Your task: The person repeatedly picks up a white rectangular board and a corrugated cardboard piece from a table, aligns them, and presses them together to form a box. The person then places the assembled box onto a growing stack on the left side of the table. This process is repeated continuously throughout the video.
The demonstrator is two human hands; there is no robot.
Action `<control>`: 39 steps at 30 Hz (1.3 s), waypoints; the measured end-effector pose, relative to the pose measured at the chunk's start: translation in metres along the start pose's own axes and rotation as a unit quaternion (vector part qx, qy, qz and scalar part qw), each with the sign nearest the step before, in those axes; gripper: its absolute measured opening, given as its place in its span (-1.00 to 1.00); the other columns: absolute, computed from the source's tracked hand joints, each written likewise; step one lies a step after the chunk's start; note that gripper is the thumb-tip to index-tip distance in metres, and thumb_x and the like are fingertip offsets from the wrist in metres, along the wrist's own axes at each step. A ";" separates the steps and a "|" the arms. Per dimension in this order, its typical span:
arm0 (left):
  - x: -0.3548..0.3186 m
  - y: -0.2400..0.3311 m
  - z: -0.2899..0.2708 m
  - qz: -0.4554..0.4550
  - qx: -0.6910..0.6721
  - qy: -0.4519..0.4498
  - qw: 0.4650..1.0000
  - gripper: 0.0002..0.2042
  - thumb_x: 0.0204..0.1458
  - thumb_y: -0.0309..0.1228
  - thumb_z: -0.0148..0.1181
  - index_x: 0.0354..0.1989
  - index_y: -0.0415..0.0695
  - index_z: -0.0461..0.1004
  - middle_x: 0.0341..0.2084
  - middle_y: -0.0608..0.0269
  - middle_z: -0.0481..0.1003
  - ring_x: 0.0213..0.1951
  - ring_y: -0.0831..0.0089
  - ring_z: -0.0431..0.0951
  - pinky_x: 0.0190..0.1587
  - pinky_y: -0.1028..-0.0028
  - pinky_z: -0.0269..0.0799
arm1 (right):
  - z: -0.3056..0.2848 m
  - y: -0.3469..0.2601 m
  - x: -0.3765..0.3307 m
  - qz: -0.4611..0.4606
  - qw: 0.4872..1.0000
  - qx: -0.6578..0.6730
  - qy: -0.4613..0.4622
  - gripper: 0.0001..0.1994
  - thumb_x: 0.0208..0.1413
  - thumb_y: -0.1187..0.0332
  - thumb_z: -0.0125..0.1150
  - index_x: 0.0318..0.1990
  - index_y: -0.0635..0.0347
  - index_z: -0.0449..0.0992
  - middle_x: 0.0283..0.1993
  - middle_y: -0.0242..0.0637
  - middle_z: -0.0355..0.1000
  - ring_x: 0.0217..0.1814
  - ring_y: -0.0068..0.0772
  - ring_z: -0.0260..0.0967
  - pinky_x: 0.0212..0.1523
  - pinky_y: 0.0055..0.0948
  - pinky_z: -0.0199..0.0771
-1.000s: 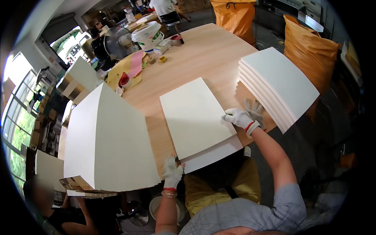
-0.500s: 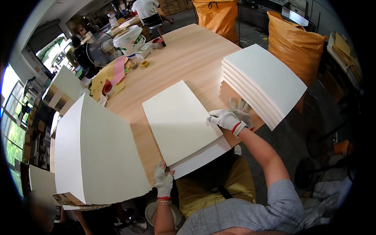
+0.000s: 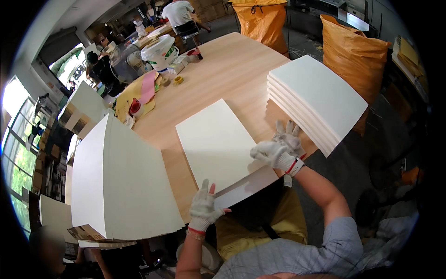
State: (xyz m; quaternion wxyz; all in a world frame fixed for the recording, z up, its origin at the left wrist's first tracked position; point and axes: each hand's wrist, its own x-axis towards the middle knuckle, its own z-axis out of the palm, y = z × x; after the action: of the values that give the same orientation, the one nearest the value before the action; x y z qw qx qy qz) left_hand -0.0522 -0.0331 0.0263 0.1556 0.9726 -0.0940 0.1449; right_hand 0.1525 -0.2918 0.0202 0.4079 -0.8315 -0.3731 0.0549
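Flanking one low white stack [image 3: 216, 144], left hand [image 3: 205, 207] had fingers wide, right hand [image 3: 275, 155] grip could not be told, one loose glove [image 3: 287, 135] lay near, two orange sacks [image 3: 350, 58] stood beyond.

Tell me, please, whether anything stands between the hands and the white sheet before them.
Nothing visible does: the left hand is at the near left corner of the white sheet, the right hand at its right edge. The loose glove lies beside the right hand, not between.

Workshop | lg worktable [image 3: 223, 69] w/ white sheet stacks [image 3: 134, 181] | orange sacks [image 3: 354, 65] (bulky)
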 end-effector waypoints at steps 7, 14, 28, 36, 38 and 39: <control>0.018 -0.001 -0.011 -0.007 0.025 -0.100 0.995 -0.11 -0.30 -0.33 0.42 0.29 -0.18 0.09 0.17 -0.23 0.20 0.02 -0.05 0.40 0.04 0.18 0.37 | -0.014 0.003 -0.009 0.050 0.989 0.068 -0.121 -0.59 0.18 0.02 0.04 -0.12 0.17 0.57 -0.06 -0.14 0.49 0.02 -0.21 0.41 0.03 -0.37 0.36; 0.027 -0.041 0.010 -0.254 -0.163 -0.088 0.949 -0.84 -0.03 -0.36 0.22 -0.34 -0.18 0.58 -0.51 0.07 0.55 -0.38 0.25 0.57 -0.28 0.39 0.43 | -0.028 -0.018 -0.011 0.099 0.985 -0.024 -0.140 -0.71 0.05 0.11 0.22 -0.17 0.07 0.60 -0.20 -0.23 0.54 -0.14 -0.33 0.48 -0.12 -0.44 0.42; 0.128 -0.025 -0.002 0.159 0.259 -0.186 0.934 -0.23 -0.03 -0.22 0.26 0.35 -0.08 0.02 0.28 -0.02 0.11 0.28 0.07 0.13 0.28 0.30 0.08 | -0.004 0.000 0.004 0.212 0.974 -0.030 -0.078 -0.72 -0.04 0.18 0.27 -0.21 0.11 0.47 -0.13 -0.10 0.47 -0.11 -0.09 0.45 -0.09 -0.21 0.41; 0.175 0.020 0.030 0.183 0.225 -0.410 0.865 -0.35 0.10 -0.17 0.05 0.36 0.43 -0.08 0.36 0.09 -0.04 0.36 0.08 -0.01 0.38 0.18 -0.12 | -0.027 0.119 -0.057 0.070 0.907 -0.376 0.178 -0.74 0.07 0.24 0.10 -0.09 0.05 0.42 0.08 0.02 0.35 0.06 -0.02 0.36 0.10 -0.14 0.35; 0.175 0.013 0.013 0.284 0.289 -0.394 0.825 -0.36 0.11 -0.15 0.03 0.37 0.39 -0.08 0.34 0.07 0.01 0.34 0.04 0.02 0.37 0.23 -0.10 | -0.027 0.085 -0.042 -0.027 0.964 -0.244 0.102 -0.77 0.01 0.39 0.09 -0.13 0.07 0.48 -0.10 -0.08 0.42 -0.13 -0.13 0.41 -0.05 -0.28 0.43; 0.176 0.004 0.009 0.305 0.316 -0.385 0.812 -0.35 0.11 -0.15 0.03 0.37 0.37 -0.08 0.33 0.06 0.02 0.33 0.03 0.03 0.37 0.26 -0.09 | -0.023 0.045 -0.024 -0.109 0.978 -0.164 0.069 -0.76 -0.01 0.46 0.09 -0.15 0.08 0.51 -0.19 -0.13 0.46 -0.22 -0.18 0.44 -0.13 -0.34 0.47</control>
State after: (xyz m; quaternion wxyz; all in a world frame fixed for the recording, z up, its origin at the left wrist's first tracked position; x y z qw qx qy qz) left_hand 0.1147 -0.0640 0.0738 -0.2612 0.8659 -0.3869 -0.1798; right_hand 0.1705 -0.3402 -0.0019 0.2941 -0.8435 -0.4359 -0.1095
